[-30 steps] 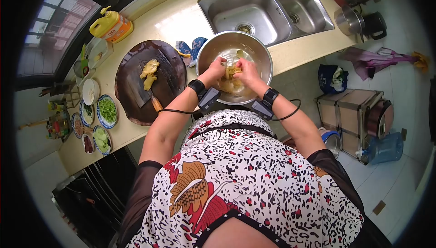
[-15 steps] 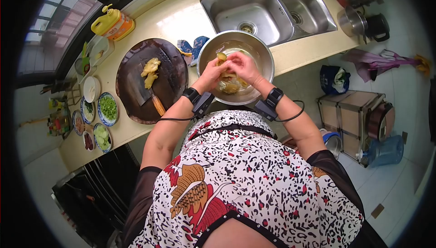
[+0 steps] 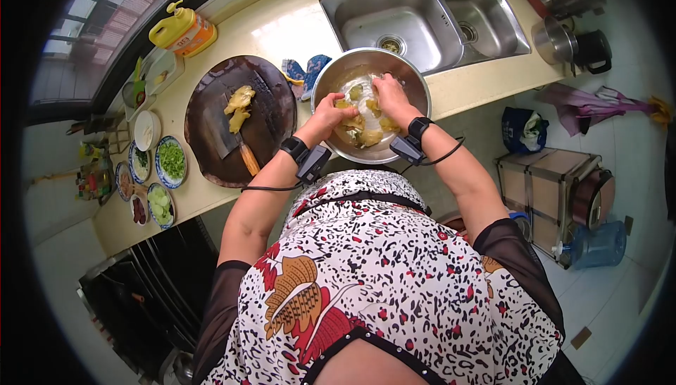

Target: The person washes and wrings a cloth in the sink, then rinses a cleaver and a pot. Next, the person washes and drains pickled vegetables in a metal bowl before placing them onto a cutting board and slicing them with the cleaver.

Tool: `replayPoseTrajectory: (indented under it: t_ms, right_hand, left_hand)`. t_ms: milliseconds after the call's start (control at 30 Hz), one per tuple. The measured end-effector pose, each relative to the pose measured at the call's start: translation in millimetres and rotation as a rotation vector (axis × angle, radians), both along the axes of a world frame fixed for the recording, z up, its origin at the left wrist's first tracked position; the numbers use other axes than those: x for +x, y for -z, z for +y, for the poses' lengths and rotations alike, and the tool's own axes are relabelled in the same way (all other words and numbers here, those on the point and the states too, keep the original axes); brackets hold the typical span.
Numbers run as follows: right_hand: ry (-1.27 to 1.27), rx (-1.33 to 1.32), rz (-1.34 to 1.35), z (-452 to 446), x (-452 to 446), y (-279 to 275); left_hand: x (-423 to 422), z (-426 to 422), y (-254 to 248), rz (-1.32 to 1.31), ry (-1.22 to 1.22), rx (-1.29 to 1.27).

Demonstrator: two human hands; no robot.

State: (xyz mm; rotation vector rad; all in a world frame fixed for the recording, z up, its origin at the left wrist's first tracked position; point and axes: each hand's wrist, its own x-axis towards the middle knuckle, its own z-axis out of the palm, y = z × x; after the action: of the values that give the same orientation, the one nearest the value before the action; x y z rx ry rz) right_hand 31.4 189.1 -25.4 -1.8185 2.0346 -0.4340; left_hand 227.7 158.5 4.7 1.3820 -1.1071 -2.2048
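A large steel bowl point(image 3: 417, 83) holds water and several yellow-brown pieces of pickled-looking vegetable point(image 3: 368, 137). My left hand point(image 3: 328, 116) reaches over its left side, thumb and fingers apart beside a vegetable piece. On the far right side, my right hand point(image 3: 393, 96) dips into the bowl with its fingers loosely spread, their tips partly hidden. To the left lies a round dark chopping board point(image 3: 271, 135). On it rests a cleaver point(image 3: 224, 131) with a wooden handle, next to more yellow-brown vegetable point(image 3: 240, 103).
A double steel sink point(image 3: 380, 11) lies behind the bowl. A blue patterned cloth point(image 3: 310, 73) sits between board and bowl. Plates with chopped greens point(image 3: 170, 162) and sliced pale-green vegetable point(image 3: 161, 205) stand at the left. A yellow pump bottle point(image 3: 184, 31) is near the window.
My hands were together over the bowl around a vegetable piece. They have separated, left hand to the bowl's left side and right hand to its right. The view has shifted slightly.
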Motion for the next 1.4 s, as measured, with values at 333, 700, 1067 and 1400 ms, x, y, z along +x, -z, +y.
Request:
replayPoseTrajectory:
  t_ms: [333,700,1067,1400]
  right_hand:
    - [0.325,0.108,-1.262,17,-10,-29]
    - [0.424,0.058,-1.221,30,7,-48]
    - [0.208,-0.011,-0.988,21,4,-43]
    - [0.436,0.199,-1.419,24,9,-50]
  left_hand:
    - [0,-8,-21,0.148,0.083,0.090]
    - [-14,-5,-32,0.150,0.071,0.078]
    - [-12,-7,-11,0.117,0.090,-0.150]
    - [-8,-9,-1,0.011,0.058,-0.437]
